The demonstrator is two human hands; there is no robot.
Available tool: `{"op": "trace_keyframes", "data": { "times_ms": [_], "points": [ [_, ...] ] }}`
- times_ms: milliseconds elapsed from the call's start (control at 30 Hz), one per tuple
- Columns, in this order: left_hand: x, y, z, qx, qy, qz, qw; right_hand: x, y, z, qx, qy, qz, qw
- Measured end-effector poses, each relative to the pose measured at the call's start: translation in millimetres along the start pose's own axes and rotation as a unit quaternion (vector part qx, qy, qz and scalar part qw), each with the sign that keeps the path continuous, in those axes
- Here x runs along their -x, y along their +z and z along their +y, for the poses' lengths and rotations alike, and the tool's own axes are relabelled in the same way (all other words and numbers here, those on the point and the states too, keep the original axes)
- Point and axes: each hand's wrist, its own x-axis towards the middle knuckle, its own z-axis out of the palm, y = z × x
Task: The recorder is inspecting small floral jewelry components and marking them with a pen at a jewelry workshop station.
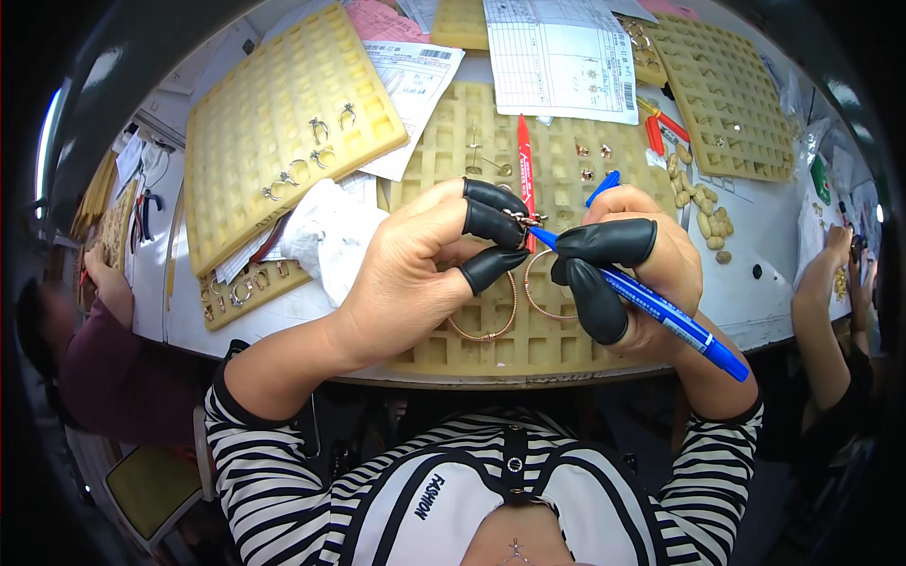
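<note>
My left hand [403,262], with black finger cots on the thumb and two fingers, pinches a small jewellery piece [522,218] whose exact kind is partly hidden. Held in my right hand [655,247], also in black finger cots, is a blue marker pen [658,308] with its tip at the piece. Its blue cap [603,188] shows by my right fingers. Beneath both hands lies a yellow tray with square pockets [439,362]. On it are a rose-coloured bangle [513,315], a second bangle [527,286], and a red marker [524,159] partly behind my left fingertips.
A tilted yellow tray [283,106] holds several rings [294,171] at left, beside a white cloth [336,233]. Printed sheets [559,64] overlap the back. Red-handled pliers [655,134], peanuts [708,212] and another tray [736,92] lie right. People sit on both sides.
</note>
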Motion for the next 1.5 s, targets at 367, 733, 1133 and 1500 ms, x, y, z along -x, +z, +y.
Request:
{"op": "trace_keyframes", "data": {
  "times_ms": [367, 733, 1133, 1500],
  "points": [
    [0, 0, 1, 0.067, -0.046, -0.001, 0.997, 0, 3, 4, -0.014, -0.044, 0.023, 0.999],
    [2, -1, 5, 0.164, -0.105, -0.008, 0.981, 2, -1, 0, 0.053, 0.053, -0.003, 0.997],
    [1, -1, 2, 0.080, -0.041, -0.022, 0.996, 1, -4, -4, -0.002, 0.023, -0.017, 1.000],
    [2, 0, 1, 0.138, -0.085, -0.008, 0.987, 0, -1, 1, -0.016, -0.014, -0.005, 1.000]
  ]
}}
